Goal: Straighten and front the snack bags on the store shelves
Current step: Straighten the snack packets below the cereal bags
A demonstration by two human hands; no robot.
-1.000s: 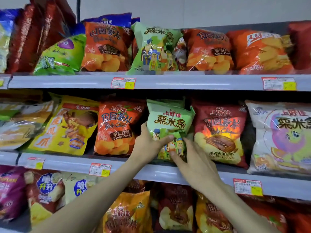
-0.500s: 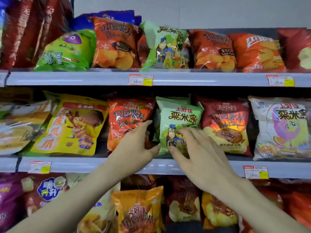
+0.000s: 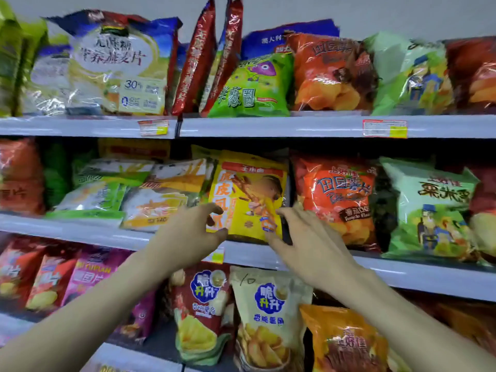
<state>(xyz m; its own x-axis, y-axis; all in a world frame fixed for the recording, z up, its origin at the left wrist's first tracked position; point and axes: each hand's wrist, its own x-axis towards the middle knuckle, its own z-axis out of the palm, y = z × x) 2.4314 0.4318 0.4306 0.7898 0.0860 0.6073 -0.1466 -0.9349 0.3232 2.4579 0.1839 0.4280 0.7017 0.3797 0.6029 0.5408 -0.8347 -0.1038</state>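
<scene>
From the head view, a yellow foil snack bag with a red band and orange characters (image 3: 249, 194) stands upright on the white metal middle shelf (image 3: 429, 277), at its front edge, and both arms reach up to it from below. The left hand (image 3: 188, 234) is at the bag's lower left corner. Its thumb and forefinger are curved into a C in front of the foil with a gap between the tips, and the blur hides whether this grip has the corner or only hovers at it. The right hand (image 3: 308, 242) is at the lower right corner with its grip released: the fingers are spread and nearly straight, the forefinger lies along the bag's right edge and the thumb is just under its bottom corner. Just beside the yellow bag on the right stands an orange bag of tomato potato chips (image 3: 338, 200), and beyond that a pale green bag with a cartoon figure in a blue hat (image 3: 429, 210). To the left, several white-and-green flat packets (image 3: 107, 189) lie tilted and overlapping. On the white top shelf (image 3: 268, 127) a bright green bag with a purple figure (image 3: 252, 87) leans beside two narrow red packets (image 3: 209, 57), and a red-and-yellow price label (image 3: 385, 128) is fixed to its front lip. On the shelf below the hands stand a red bag with a blue badge (image 3: 201, 304) and a cream bag with the same badge (image 3: 268, 318).
</scene>
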